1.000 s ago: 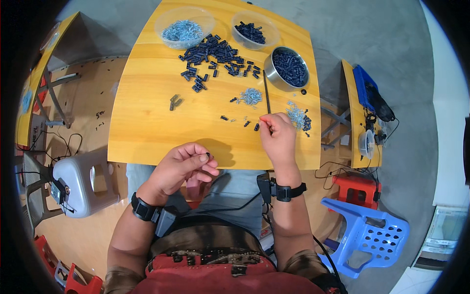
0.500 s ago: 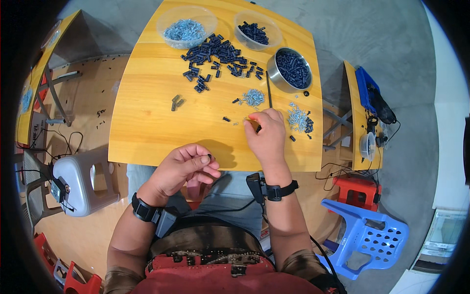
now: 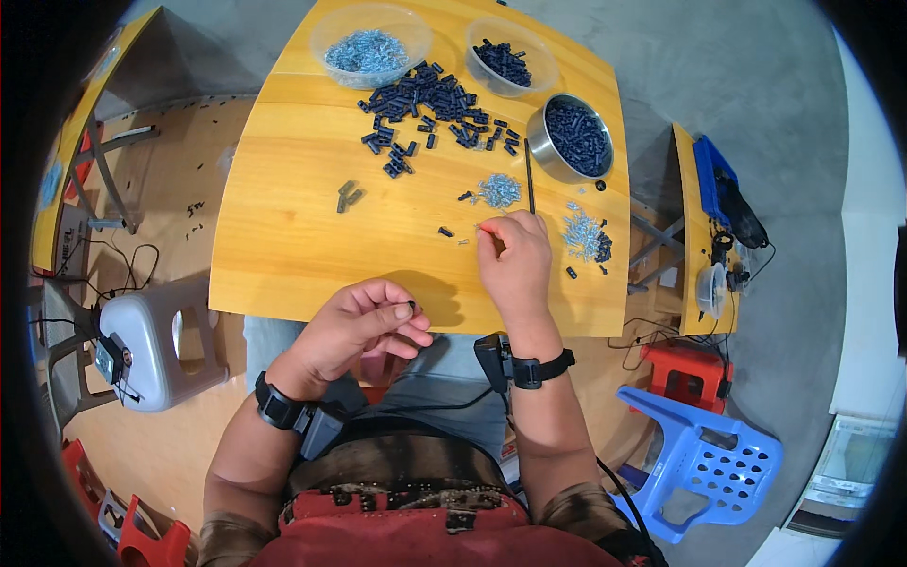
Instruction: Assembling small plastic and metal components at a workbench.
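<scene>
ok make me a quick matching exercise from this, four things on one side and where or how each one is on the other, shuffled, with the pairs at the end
Column 1
1. metal bowl
2. left hand
3. blue plastic seat
4. thin black rod

Column 2
A. lying on the table, just beyond the right hand
B. off the table, at the lower right of the picture
C. silver, filled with dark pieces
D. pinching a small black piece between thumb and finger

Right pairs: 1-C, 2-D, 3-B, 4-A
</scene>
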{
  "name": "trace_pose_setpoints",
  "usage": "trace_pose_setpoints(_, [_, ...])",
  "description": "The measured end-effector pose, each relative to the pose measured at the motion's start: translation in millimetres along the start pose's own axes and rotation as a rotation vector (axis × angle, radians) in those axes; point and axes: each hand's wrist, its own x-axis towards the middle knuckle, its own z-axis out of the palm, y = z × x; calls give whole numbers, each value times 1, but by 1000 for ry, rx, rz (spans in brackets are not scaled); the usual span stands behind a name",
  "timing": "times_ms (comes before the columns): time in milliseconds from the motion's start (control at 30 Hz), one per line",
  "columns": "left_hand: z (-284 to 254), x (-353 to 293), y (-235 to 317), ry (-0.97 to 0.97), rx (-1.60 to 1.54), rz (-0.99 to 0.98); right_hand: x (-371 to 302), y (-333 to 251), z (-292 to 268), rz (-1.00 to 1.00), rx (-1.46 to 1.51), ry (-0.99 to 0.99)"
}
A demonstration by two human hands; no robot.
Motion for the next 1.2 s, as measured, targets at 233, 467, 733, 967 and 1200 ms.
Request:
trace_pose_setpoints(233, [5, -3, -2, 37, 11, 36, 0, -2, -2, -32, 10, -21])
trace_pose_setpoints(467, [10, -1, -14, 144, 46, 136, -20, -40, -34, -242, 229, -162])
trace_pose_setpoints(733, [24, -18, -19, 166, 166, 168, -50, -68, -48, -312, 324, -222])
trace_pose_setpoints(967, [32, -34, -34, 177, 97, 291, -66, -80, -55, -242, 477, -149])
trace_pose_setpoints(1200, [47, -46, -50, 211, 72, 445, -98, -90, -43, 226, 944, -100])
